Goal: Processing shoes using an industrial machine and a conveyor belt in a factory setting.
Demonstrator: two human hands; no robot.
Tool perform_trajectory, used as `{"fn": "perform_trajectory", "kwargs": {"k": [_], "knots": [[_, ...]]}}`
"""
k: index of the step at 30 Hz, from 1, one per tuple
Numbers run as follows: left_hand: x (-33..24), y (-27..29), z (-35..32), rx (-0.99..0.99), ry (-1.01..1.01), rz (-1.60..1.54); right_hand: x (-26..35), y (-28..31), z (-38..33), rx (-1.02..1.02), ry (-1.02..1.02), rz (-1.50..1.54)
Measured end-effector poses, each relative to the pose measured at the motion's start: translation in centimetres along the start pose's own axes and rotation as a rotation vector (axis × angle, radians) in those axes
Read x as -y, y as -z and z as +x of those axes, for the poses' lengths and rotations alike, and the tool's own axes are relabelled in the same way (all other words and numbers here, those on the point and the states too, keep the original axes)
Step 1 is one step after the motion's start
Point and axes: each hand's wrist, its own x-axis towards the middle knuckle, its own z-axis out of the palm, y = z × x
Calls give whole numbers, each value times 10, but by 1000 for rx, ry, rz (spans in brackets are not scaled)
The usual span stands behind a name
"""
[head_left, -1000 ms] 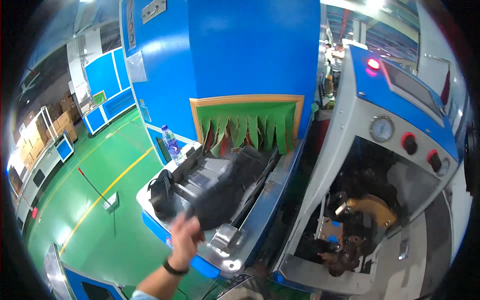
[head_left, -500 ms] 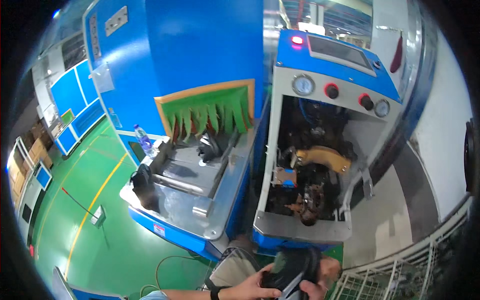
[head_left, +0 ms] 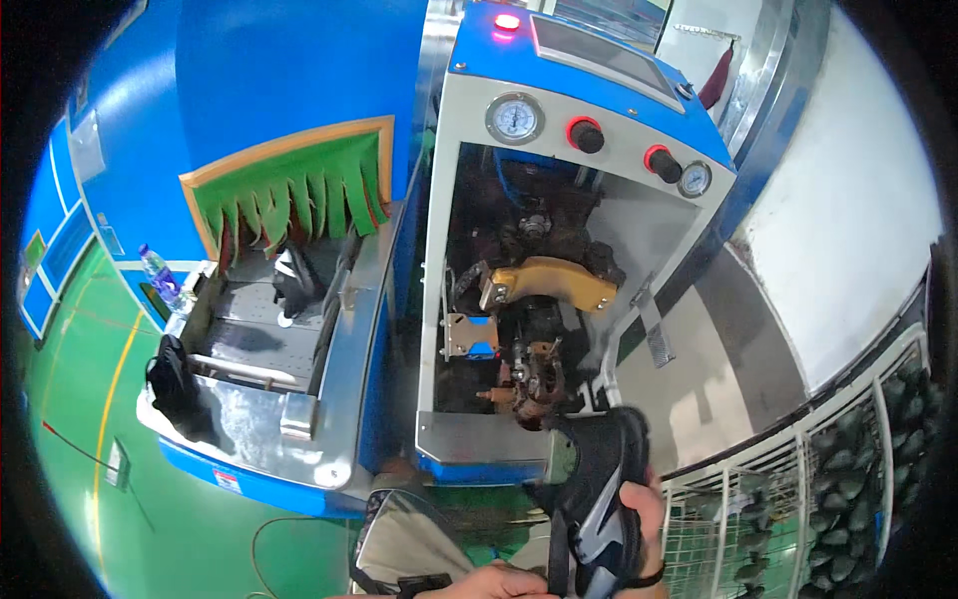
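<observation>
A black shoe upper (head_left: 619, 454) with grey side trim is held on end in front of me, its opening turned toward the machine. My right hand (head_left: 644, 514) is closed around its right side, the thumb lying over the grey trim. At the lower end my left hand (head_left: 504, 581) is closed on a dark edge of the same shoe; part of that hand is cut off by the frame. Just beyond the shoe stands a blue and white machine (head_left: 464, 434) with an open front. Inside it are a curved yellow pad (head_left: 554, 280) and a brownish metal fixture (head_left: 539, 384).
To the left, a conveyor (head_left: 264, 304) runs under a green fringed curtain (head_left: 289, 205) with a black shoe (head_left: 294, 285) on it. Another black shoe (head_left: 172, 374) and a bottle (head_left: 160, 275) stand along its left side. A white wire rack (head_left: 803, 489) holding several dark pieces is at right.
My hands have raised the shoe toward the machine front and turned it upright. The view has swung right and closer, so the machine and conveyor appear further left.
</observation>
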Motion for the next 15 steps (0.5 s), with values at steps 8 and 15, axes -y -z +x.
{"fn": "perform_trajectory", "kwargs": {"k": [8, 15], "knots": [[-17, 78, 69, -277, 334, -443, 101, -86, 86, 124, 255, -927], [21, 102, 112, -349, 291, -909, 96, -110, 172, 248, 26, -1709]]}}
